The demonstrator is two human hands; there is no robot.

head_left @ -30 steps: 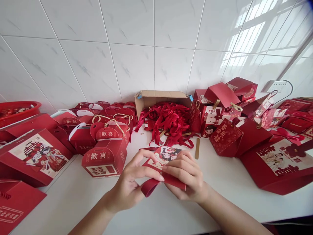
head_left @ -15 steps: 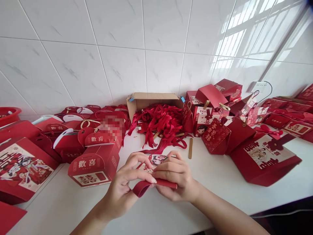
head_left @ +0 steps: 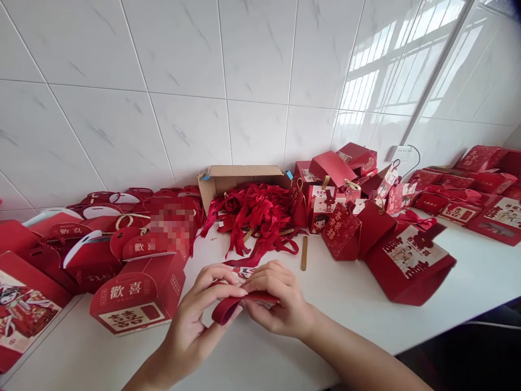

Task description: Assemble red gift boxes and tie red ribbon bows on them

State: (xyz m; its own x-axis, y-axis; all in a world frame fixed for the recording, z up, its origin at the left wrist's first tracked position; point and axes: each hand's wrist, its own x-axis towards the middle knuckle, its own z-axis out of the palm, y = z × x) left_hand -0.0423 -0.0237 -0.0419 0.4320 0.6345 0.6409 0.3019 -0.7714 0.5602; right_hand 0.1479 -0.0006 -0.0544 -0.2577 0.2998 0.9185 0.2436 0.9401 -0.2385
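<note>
Both hands pinch a folded red card piece (head_left: 264,297) above the near middle of the white table (head_left: 285,355).
The left hand (head_left: 192,317) presses a looped dark-red band (head_left: 223,311) at its left; the right hand (head_left: 281,301) curls over its right. Beyond, shiny red ribbons (head_left: 260,214) spill from an open brown cardboard box (head_left: 244,171).

the red folded piece (head_left: 221,309) you hold looks like smooth, matt card. ahead of you, the ribbons (head_left: 260,214) shine like satin cloth, the open carton (head_left: 244,171) is dull brown cardboard, and the wall tiles (head_left: 185,54) are glossy. your tabletop (head_left: 228,364) looks smooth, nearly matt.
</note>
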